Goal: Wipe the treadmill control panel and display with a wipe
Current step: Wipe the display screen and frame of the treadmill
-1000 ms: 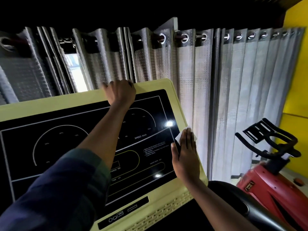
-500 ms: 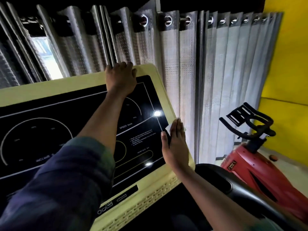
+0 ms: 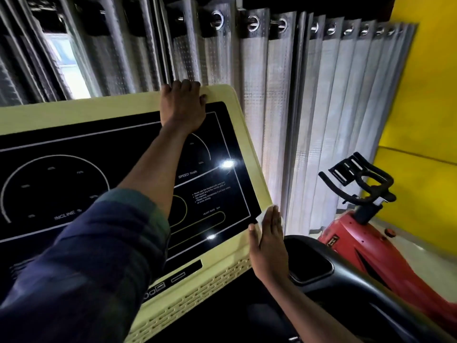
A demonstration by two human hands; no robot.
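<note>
The treadmill console has a pale yellow frame [image 3: 249, 134] around a glossy black display [image 3: 74, 144] with white dial markings. My left hand [image 3: 183, 107] reaches across the display and grips the console's top edge near its right corner. My right hand [image 3: 268, 241] lies flat on the frame's lower right edge, pressing a white wipe [image 3: 262, 216] against it. Only a small corner of the wipe shows above my fingers. My left forearm and blue sleeve hide the middle of the display.
Grey eyelet curtains [image 3: 284, 107] hang close behind the console. A black treadmill handrail [image 3: 321, 273] runs under my right arm. A red exercise bike [image 3: 366, 233] with black handlebars stands at the right, in front of a yellow wall [image 3: 425, 95].
My right hand has slid the wipe down the console's right edge, from beside the display to the lower right corner. My left hand stays gripping the top edge. The view has shifted.
</note>
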